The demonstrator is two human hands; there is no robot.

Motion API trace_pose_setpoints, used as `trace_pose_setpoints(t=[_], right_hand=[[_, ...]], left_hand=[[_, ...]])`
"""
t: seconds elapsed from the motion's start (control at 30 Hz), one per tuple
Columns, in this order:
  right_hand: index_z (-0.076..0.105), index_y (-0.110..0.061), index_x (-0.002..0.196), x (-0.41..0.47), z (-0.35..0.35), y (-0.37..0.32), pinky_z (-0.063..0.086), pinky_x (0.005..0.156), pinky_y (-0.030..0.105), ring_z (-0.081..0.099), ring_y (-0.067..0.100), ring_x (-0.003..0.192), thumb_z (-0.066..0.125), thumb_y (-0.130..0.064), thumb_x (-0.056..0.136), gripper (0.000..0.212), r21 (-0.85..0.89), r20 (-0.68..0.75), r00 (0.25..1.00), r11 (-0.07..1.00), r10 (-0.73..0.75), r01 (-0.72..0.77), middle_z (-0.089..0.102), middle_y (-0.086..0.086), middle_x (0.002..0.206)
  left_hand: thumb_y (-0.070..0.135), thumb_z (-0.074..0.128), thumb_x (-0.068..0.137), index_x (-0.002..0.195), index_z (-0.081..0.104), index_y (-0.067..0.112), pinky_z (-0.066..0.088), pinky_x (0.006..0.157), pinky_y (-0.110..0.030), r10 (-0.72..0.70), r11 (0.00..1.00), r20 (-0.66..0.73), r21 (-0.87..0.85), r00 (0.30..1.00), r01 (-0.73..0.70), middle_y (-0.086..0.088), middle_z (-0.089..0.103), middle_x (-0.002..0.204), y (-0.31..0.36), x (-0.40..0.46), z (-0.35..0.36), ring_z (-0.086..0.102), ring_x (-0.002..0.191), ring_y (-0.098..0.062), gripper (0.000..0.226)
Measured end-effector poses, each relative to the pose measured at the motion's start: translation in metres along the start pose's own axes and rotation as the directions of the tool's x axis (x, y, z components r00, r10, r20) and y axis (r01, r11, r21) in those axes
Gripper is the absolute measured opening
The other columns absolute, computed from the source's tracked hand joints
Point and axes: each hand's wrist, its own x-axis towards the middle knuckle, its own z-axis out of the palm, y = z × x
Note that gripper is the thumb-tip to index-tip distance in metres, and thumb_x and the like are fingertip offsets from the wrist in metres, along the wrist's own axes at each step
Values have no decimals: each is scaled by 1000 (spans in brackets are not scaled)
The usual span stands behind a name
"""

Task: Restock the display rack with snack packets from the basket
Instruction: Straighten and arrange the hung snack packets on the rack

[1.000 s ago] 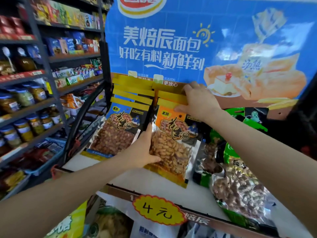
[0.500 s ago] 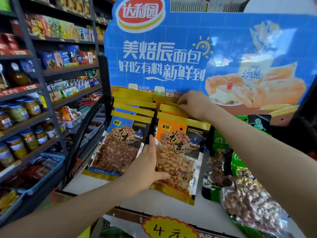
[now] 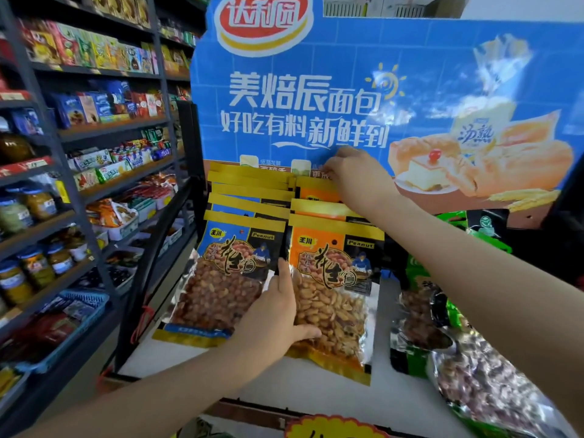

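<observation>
Orange peanut packet at the front of the right-hand row on the rack's white shelf, just beside the blue peanut packets. Left hand clamped on its lower left edge. Right hand at the row's back; fingertips hidden, grip impossible to tell. Basket out of view. Since half a second ago: right hand higher against the blue bread poster.
</observation>
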Motion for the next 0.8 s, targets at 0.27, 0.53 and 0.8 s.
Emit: trace_pose_setpoints(t=[0.27,0.53,0.8], right_hand=[[69,-19,106,-4,-17,13,51,91,42,59,30,105,53,-16,90,23,89,197,976,990,90,-110,67,10,113],[68,-21,99,0,-36,38,55,82,44,62,35,95,48,0,86,31,-13,147,985,996,95,-94,65,14,109],[69,-7,105,-19,-19,45,50,88,39,61,33,102,46,-4,91,27,228,109,986,963,124,-146,69,15,111]], left_hand=[[54,63,76,143,-23,8,40,102,-30,35,999,-21,19,999,-35,-11,11,156,1,3,0,41,130,-21,118],[53,64,75,142,-26,10,44,97,-30,41,999,-30,-12,999,-41,-10,13,156,4,5,1,49,123,-22,120],[49,68,74,143,-23,13,34,107,-32,49,992,2,-112,999,-49,-5,9,157,6,15,8,37,134,-22,120]])
